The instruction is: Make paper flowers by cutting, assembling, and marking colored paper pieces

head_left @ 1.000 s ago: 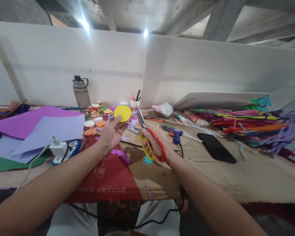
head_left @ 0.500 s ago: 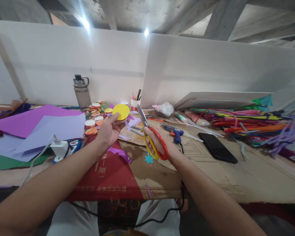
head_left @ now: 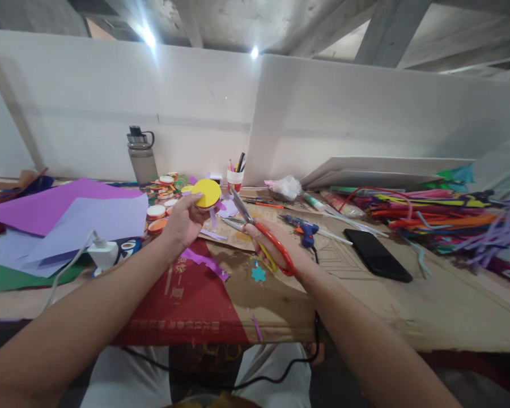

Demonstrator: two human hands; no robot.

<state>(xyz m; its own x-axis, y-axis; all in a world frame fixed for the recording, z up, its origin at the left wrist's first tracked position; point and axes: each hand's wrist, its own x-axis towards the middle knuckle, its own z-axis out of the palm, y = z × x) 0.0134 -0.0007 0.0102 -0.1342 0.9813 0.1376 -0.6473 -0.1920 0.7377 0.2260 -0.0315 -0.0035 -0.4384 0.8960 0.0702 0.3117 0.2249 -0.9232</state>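
Between the thumb and fingers of my left hand [head_left: 187, 220] is a yellow paper disc [head_left: 207, 194], with purple paper strips sticking out around its edge. My right hand [head_left: 264, 241] grips a pair of scissors [head_left: 276, 243] by their red and yellow handles. Their blades are apart and point up and left, to the right of the disc and not touching it. Below the scissors a teal paper star [head_left: 258, 273] lies on the cardboard. Purple paper scraps [head_left: 206, 263] lie under my left hand.
Purple and lilac sheets [head_left: 91, 224] cover the left side, near a white plug [head_left: 104, 255]. A bottle [head_left: 141, 156] and a pen cup [head_left: 235, 177] stand at the back. To the right are a glue gun [head_left: 306, 232], a phone [head_left: 377, 254] and colourful pipe cleaners [head_left: 433, 209].
The scissors have tilted further left and lower, and their blades have spread apart. My left hand with the disc has shifted slightly left.
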